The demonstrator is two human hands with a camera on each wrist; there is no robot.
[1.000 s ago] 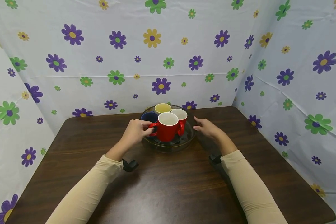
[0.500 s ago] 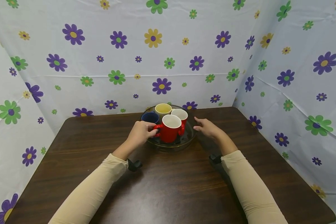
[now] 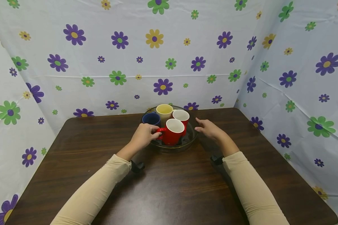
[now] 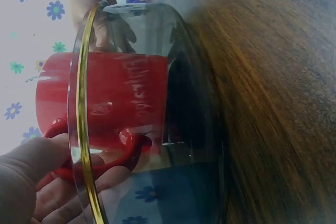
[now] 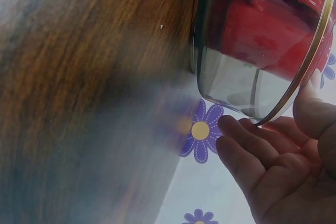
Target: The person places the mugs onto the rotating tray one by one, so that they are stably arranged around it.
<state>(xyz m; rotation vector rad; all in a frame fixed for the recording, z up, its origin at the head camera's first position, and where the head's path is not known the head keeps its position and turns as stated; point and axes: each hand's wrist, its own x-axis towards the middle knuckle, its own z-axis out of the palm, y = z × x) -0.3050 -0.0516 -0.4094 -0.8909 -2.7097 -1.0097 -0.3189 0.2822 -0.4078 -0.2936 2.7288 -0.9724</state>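
Note:
My left hand (image 3: 143, 136) pinches the handle of a red mug (image 3: 171, 137) with a white inside. This mug is at the front of a clear glass bowl (image 3: 169, 150), tilted slightly in the head view. Through the glass wall, the left wrist view shows thumb and fingers around the handle and faint lettering on the red mug (image 4: 126, 93). A blue mug (image 3: 151, 119), a yellow mug (image 3: 164, 110) and a second red mug (image 3: 181, 116) share the bowl. My right hand (image 3: 209, 128) is by the bowl's right side, its fingers relaxed and its thumb close to the gold rim (image 5: 302, 72).
The bowl stands near the back edge of a dark wooden table (image 3: 186, 187). Behind and beside it hangs a white flowered cloth (image 3: 101, 90). Dark bands sit at both wrists under beige sleeves (image 3: 93, 190).
The left hand has carried the front red mug to the right and a little lower in the bowl, uncovering more of the blue mug. The right hand stays put.

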